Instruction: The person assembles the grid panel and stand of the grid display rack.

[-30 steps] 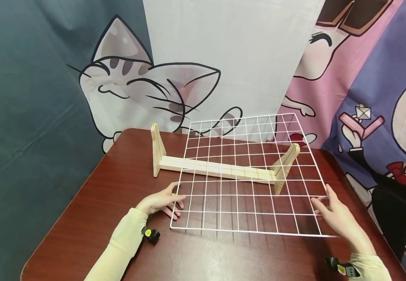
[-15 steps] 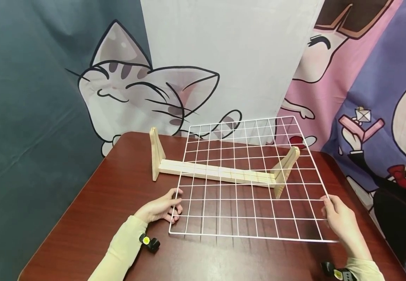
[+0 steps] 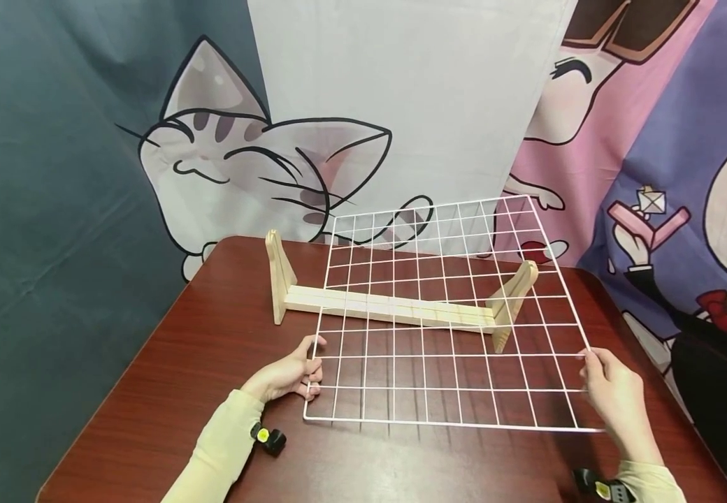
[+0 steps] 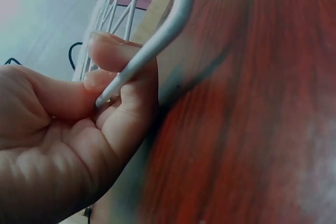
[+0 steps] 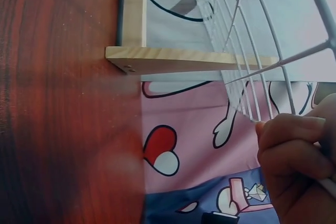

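Note:
A white wire grid panel [image 3: 423,356] is held tilted above the table, its far edge raised. My left hand [image 3: 288,370] grips the panel's left edge near the front corner; in the left wrist view, thumb and fingers [image 4: 123,56] curl round the white rod. On the opposite side my right hand [image 3: 615,391] grips the right edge, its fingers [image 5: 294,158] bent in the right wrist view. Behind and below the panel, as seen through its wires, stands a pale wooden stand [image 3: 389,306] with a long crossbar and an upright [image 3: 280,279] at each end.
The reddish-brown table [image 3: 168,398] has rounded back corners. A printed curtain [image 3: 464,91] with cartoon figures hangs close behind it. The right upright [image 5: 173,60] stands near the panel's wires in the right wrist view.
My right hand's fingers have closed round the right edge, and my left fingers have curled further in. The panel's far edge dipped slightly, then rose.

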A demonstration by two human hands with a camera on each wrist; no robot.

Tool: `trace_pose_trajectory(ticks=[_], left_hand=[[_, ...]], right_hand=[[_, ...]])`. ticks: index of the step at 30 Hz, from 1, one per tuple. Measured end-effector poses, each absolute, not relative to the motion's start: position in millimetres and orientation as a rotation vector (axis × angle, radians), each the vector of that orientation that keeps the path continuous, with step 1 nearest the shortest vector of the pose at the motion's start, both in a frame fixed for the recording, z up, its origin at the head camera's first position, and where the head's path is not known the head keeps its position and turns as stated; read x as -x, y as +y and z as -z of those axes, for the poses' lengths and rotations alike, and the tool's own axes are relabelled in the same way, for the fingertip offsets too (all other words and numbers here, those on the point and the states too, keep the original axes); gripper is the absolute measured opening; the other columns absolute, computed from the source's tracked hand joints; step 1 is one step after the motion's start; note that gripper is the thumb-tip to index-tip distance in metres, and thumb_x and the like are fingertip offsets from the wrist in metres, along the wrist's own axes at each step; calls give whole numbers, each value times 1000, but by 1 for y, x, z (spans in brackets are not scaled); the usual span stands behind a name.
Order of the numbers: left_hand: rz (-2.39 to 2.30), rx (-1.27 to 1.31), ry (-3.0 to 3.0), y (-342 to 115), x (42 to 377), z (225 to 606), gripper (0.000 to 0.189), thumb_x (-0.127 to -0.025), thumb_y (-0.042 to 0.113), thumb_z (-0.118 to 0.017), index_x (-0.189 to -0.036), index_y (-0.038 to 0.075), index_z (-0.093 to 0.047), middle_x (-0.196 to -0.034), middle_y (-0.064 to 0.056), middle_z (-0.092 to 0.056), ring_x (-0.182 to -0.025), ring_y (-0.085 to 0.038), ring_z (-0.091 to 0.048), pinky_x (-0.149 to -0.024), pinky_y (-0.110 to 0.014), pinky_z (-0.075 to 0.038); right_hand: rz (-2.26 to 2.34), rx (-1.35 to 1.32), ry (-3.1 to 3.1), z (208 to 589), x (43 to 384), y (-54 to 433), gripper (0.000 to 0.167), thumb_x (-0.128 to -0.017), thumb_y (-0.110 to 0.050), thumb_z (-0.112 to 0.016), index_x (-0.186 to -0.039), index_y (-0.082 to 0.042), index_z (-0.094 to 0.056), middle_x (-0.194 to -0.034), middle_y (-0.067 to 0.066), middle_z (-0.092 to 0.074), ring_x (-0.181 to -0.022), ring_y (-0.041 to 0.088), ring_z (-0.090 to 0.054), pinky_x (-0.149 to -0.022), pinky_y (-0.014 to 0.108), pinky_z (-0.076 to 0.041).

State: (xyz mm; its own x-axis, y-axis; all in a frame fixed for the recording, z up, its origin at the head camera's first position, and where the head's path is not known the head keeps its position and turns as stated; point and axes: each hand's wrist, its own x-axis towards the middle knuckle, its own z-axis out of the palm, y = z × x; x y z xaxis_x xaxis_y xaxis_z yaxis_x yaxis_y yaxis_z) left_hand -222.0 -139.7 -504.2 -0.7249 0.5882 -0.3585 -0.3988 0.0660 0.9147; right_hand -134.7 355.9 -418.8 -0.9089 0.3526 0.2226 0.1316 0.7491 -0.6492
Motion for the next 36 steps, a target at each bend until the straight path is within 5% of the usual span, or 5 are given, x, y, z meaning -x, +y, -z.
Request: trace_pose_trajectory(ticks=[20, 26, 36], left_hand=[[-1769, -318, 1683, -147, 219, 494, 36, -106, 6, -20, -136, 14, -1, -67, 0, -31, -57, -17, -45, -55, -29, -45], [-1781, -374, 1690, -148, 217, 490, 36, -105, 3, -21, -133, 15, -1, -67, -1, -31, -57, -16, -43, -55, -27, -45], [-1848, -494, 1705, -150, 218, 486, 38, -104, 1, -22, -123, 34, -17, -69, -2, -30, -57, -15, -47, -54, -25, -45]], right_hand=[[-1063, 480, -2497, 416, 139, 350, 29, -102, -23, -40, -102, -2, -60, -57, -16, -48, -44, -1, -51, -41, 17, -44], [-1104, 513, -2423, 417, 138, 350, 23, -101, -25, -44, -91, -13, -61, -54, -18, -49, -42, -2, -50, -40, 16, -43], [-1221, 534, -2240, 419, 141, 349, 19, -99, -21, -51, -84, -22, -63, -51, -17, -51, -38, 1, -48, -39, 14, -39]])
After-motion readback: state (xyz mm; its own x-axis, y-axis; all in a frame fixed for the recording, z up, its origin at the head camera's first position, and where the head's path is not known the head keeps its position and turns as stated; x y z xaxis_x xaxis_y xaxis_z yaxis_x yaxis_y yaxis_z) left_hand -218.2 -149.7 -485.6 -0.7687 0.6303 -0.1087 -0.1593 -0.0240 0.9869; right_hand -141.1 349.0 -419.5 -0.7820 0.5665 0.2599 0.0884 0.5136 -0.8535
